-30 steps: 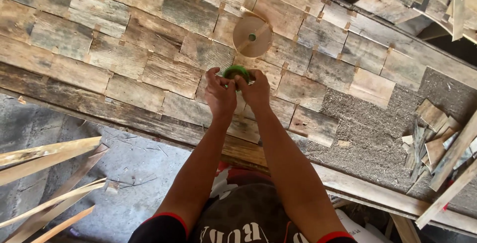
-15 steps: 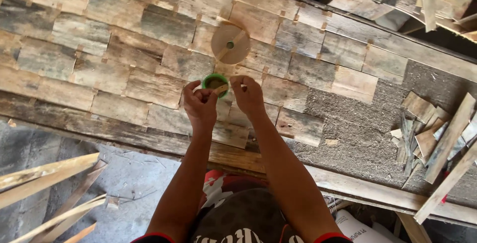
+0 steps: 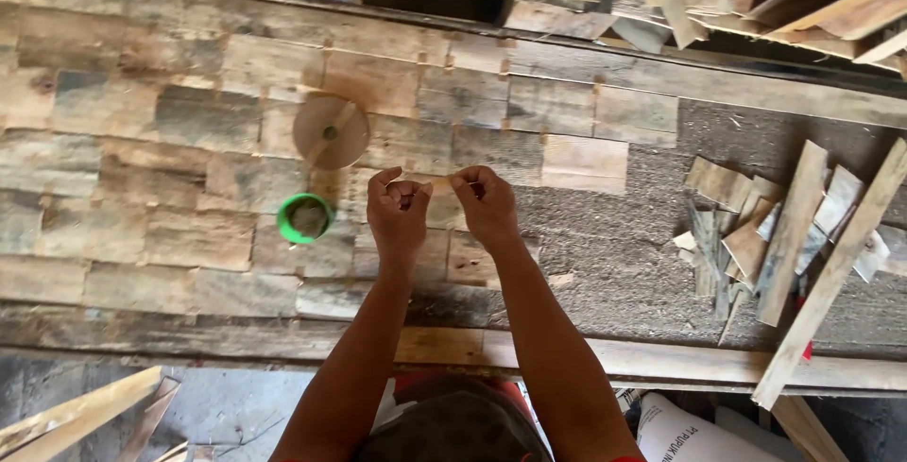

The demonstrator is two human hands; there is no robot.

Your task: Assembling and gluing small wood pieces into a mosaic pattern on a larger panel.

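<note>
Plank bench (image 3: 142, 141): both hands (image 3: 397, 212) (image 3: 487, 202) pinching tape strip (image 3: 442, 181); green roll (image 3: 305, 218) left.

Green roll (image 3: 305, 218) lies on plank panel (image 3: 142, 160), just left of left hand (image 3: 397, 212); round disc (image 3: 331, 131) behind it (scrap offcuts (image 3: 765, 226) well right).

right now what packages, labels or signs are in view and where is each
White sack: bottom edge right of the person's arms, below the bench rim, soft white bag with dark print, partly cut off.
Roll of tape: on the plank bench left of the left hand, round, green rim, no label visible.
No signs or screens.
</note>
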